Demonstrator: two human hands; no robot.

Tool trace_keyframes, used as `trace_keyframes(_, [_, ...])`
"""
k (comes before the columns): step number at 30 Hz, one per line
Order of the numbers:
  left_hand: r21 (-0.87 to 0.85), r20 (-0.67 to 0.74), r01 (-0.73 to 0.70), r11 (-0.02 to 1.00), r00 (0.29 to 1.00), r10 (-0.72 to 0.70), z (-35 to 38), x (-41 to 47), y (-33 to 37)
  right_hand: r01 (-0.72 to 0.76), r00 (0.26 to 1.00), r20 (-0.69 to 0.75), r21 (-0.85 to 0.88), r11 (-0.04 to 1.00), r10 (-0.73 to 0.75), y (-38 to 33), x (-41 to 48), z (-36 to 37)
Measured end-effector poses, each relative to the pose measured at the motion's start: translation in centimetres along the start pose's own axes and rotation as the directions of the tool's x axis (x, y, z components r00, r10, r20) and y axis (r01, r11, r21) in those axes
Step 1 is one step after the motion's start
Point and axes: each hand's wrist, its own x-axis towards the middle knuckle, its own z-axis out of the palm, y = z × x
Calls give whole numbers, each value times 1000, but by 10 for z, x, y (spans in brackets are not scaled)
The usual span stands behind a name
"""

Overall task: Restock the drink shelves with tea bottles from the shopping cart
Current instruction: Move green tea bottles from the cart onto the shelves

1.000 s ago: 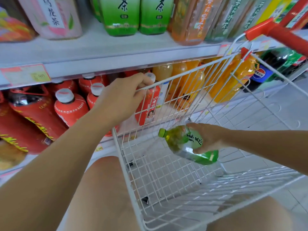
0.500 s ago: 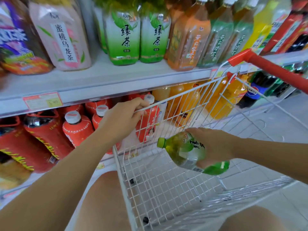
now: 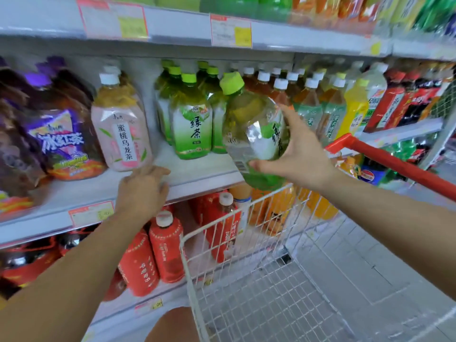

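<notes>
My right hand (image 3: 299, 154) grips a large green tea bottle (image 3: 251, 127) with a light green cap, held nearly upright in the air just in front of the middle shelf (image 3: 197, 176). Behind it stand several matching green tea bottles (image 3: 191, 124). My left hand (image 3: 143, 188) rests on the front edge of that shelf, fingers slightly bent, holding nothing. The white wire shopping cart (image 3: 246, 280) stands below, and its basket shows no bottles.
A pink peach oolong bottle (image 3: 121, 134) and purple iced tea bottles (image 3: 59, 144) stand to the left. Brown tea bottles (image 3: 308, 102) fill the right. Red bottles (image 3: 165, 245) line the lower shelf. The cart's red handle (image 3: 394, 166) juts at the right.
My right hand has lifted the green tea bottle out of the cart up to the middle shelf. My left hand let go of the cart rim and moved to the shelf edge.
</notes>
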Motion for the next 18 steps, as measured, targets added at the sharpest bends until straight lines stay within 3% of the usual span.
trace_keyframes(2, [119,50,-11,993,999,5,3,1,-13,-1,987,-161,115,993,20,6,14,29])
trace_keyframes(7, [159,48,-45,986,998,38,7,1,-18,-31,891,-429,266,963,147,23,47,88])
trace_keyframes(12, [216,68,-41,976,997,26,14,3,-21,-87,832,-492,339,937,256,33,69,127])
trace_keyframes(18, [292,29,-93,952,996,89,19,3,-26,-167,825,-470,329,929,315,49,67,151])
